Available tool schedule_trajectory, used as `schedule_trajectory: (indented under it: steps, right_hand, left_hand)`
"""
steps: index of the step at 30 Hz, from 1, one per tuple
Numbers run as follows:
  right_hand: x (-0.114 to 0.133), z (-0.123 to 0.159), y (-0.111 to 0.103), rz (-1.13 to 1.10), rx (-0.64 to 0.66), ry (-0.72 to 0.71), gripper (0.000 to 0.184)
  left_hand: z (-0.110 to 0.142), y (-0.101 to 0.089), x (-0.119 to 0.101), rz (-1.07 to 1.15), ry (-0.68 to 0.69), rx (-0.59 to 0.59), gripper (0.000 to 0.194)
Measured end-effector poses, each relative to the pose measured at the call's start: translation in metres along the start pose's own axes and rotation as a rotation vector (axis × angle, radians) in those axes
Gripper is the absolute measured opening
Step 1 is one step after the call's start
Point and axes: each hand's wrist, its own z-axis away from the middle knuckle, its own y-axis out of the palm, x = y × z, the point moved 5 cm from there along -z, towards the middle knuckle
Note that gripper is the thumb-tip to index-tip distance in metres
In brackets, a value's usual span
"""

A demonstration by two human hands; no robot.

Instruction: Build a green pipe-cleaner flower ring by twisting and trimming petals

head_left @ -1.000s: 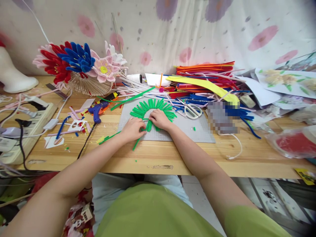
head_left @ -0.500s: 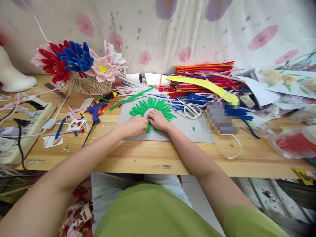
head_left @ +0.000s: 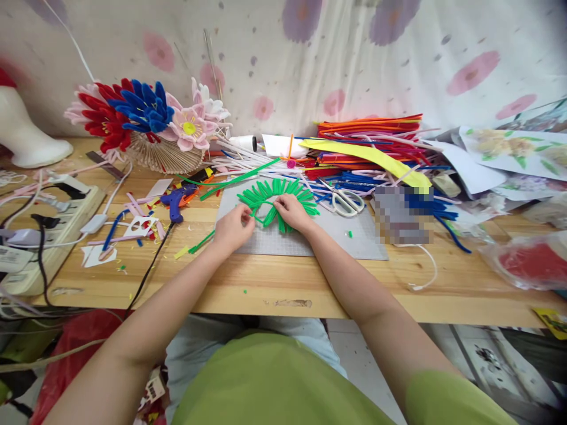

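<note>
The green fringe [head_left: 262, 190] lies partly beneath the right hand [head_left: 291, 211].

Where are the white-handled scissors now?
In the head view, the white-handled scissors lie right of the fuzzy green ring, near the right edge of the flat grey mat.

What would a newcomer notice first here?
Probably the bright green fringed piece on the gray mat, left hand at its edge and right hand over it. Then perhaps the red, blue and pink flowers at the back left, and the colorful strips piled at back right.
</note>
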Motion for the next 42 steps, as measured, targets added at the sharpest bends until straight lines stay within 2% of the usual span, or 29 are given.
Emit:
schedule_trajectory:
  steps: [2, 4, 5, 7, 9, 13, 15, 16, 18, 20, 21, 22, 23, 28, 33, 37, 42]
  right_hand:
    - [0.005, 0.002, 0.005, -0.095, 0.087, -0.06, 0.019]
    - [0.01, 0.004, 0.009, -0.241, 0.176, -0.097, 0.021]
    - [0.011, 0.006, 0.009, -0.338, 0.199, -0.085, 0.023]
    - [0.01, 0.008, 0.006, -0.566, 0.219, -0.001, 0.029]
    - [0.006, 0.011, 0.002, -0.785, 0.231, 0.119, 0.035]
    - [-0.004, 0.012, -0.004, -1.0, 0.162, 0.264, 0.04]
    - [-0.009, 0.009, -0.006, -0.961, 0.084, 0.276, 0.04]
    - [-0.011, 0.007, -0.006, -0.899, 0.04, 0.267, 0.04]
    - [-0.014, 0.003, -0.006, -0.722, -0.062, 0.227, 0.036]
    - [-0.014, 0.002, -0.006, -0.542, -0.161, 0.19, 0.032]
    - [-0.013, 0.002, -0.005, -0.468, -0.191, 0.183, 0.029]
    - [-0.013, 0.002, -0.003, -0.406, -0.206, 0.181, 0.027]
    - [-0.012, 0.002, -0.002, -0.355, -0.207, 0.181, 0.025]
    - [-0.007, 0.004, 0.004, -0.181, -0.141, 0.138, 0.02]
    - [0.0, 0.005, 0.008, -0.035, -0.077, 0.058, 0.019]
    - [0.002, 0.006, 0.01, 0.047, -0.067, 0.063, 0.017]
    - [0.006, 0.007, 0.012, 0.126, -0.093, 0.054, 0.015]
  left_hand:
    - [-0.01, 0.0, 0.009, 0.144, -0.042, -0.053, 0.016]
    - [-0.024, 0.004, 0.016, 0.33, -0.078, -0.026, 0.018]
    - [-0.03, 0.008, 0.022, 0.449, -0.167, 0.004, 0.023]
    - [-0.037, 0.017, 0.032, 0.631, -0.385, 0.071, 0.031]
    - [-0.039, 0.023, 0.034, 0.705, -0.517, 0.118, 0.03]
    - [-0.039, 0.025, 0.03, 0.679, -0.532, 0.206, 0.032]
    - [-0.036, 0.023, 0.03, 0.642, -0.533, 0.253, 0.037]
    - [-0.035, 0.02, 0.03, 0.615, -0.513, 0.224, 0.039]
    - [-0.033, 0.007, 0.031, 0.564, -0.409, 0.024, 0.041]
    - [-0.027, -0.007, 0.029, 0.513, -0.27, -0.268, 0.043]
    - [-0.022, -0.011, 0.028, 0.491, -0.215, -0.372, 0.044]
    - [-0.018, -0.01, 0.026, 0.473, -0.177, -0.418, 0.043]
    - [-0.016, -0.007, 0.025, 0.46, -0.151, -0.405, 0.042]
    - [-0.014, 0.023, 0.015, 0.392, -0.055, -0.126, 0.033]
    - [-0.007, 0.028, 0.011, 0.247, -0.06, -0.057, 0.029]
    - [-0.003, 0.026, 0.006, 0.135, -0.01, -0.021, 0.027]
    - [-0.005, 0.029, 0.006, 0.163, -0.043, 0.016, 0.026]
